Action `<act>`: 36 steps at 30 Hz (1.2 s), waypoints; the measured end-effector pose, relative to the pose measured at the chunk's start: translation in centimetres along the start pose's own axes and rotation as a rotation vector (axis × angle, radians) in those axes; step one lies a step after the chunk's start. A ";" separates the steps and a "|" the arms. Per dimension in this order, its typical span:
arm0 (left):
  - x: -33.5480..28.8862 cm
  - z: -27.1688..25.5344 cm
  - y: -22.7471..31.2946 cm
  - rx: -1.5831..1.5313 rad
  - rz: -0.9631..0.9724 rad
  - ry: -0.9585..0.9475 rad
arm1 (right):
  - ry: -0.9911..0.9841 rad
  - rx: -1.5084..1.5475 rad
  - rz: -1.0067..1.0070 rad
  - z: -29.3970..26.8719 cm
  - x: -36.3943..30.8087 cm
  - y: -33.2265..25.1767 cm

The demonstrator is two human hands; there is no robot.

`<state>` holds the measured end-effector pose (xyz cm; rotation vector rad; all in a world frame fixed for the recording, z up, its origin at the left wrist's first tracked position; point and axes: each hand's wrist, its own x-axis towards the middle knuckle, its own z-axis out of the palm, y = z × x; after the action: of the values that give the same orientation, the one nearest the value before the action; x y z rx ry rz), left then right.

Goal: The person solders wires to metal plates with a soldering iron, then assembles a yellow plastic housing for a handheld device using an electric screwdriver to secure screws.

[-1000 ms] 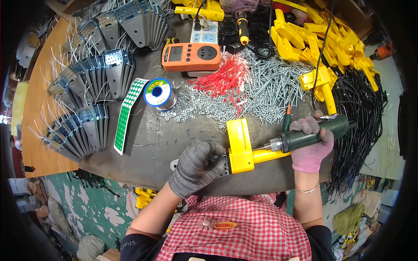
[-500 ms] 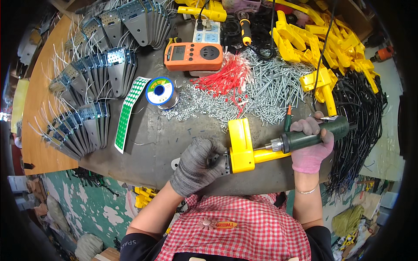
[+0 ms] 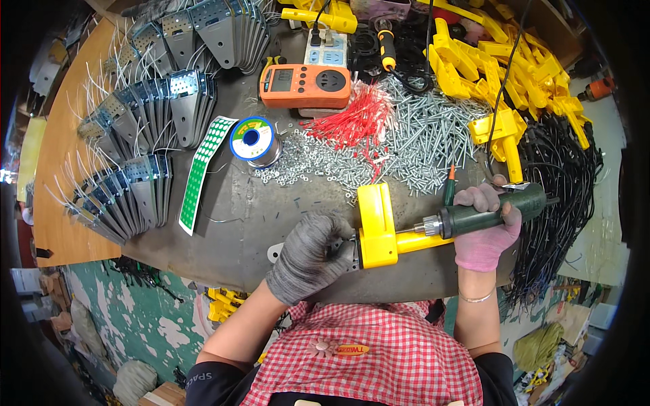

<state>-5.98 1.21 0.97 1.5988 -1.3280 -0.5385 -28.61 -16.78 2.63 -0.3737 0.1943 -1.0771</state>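
Observation:
In a grey glove, my left hand (image 3: 310, 257) is closed around a grey metal bracket (image 3: 274, 252), whose rounded, holed end pokes out behind the wrist. The bracket's other end meets a yellow plastic housing (image 3: 377, 227) with a handle-like stem pointing right. My right hand (image 3: 486, 233), in a pink glove, wraps around a dark green electric screwdriver (image 3: 497, 210). The screwdriver lies nearly level, above the stem. Its thin bit reaches left to the housing's side; the tip is hidden there. My left fingers hide where bracket and housing join.
Metal brackets with white wires (image 3: 145, 189) stand in rows at left. Beyond my hands are a solder spool (image 3: 254, 141), a green-dotted sheet (image 3: 203, 179), an orange meter (image 3: 305, 86), nuts, screws (image 3: 426, 128) and red-tipped wires (image 3: 355, 115). Yellow housings (image 3: 508, 68) and black cables (image 3: 555, 203) heap up at right.
The view has shifted slightly, so the bench things sit a little farther right. Both hands keep their grips, and the screwdriver stays against the yellow housing.

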 end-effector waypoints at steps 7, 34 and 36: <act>0.2 0.0 -0.2 0.071 0.108 0.020 | -0.013 -0.009 -0.002 0.0 0.0 0.0; 0.3 -0.6 -0.3 0.016 0.081 -0.014 | -0.040 -0.015 0.017 0.0 0.2 0.0; 0.2 -0.3 -0.5 0.051 0.131 0.006 | -0.039 -0.014 0.017 -0.1 0.1 0.0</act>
<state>-5.38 1.13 0.72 1.5399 -1.4411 -0.4227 -28.58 -16.92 2.52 -0.4044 0.1700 -1.0512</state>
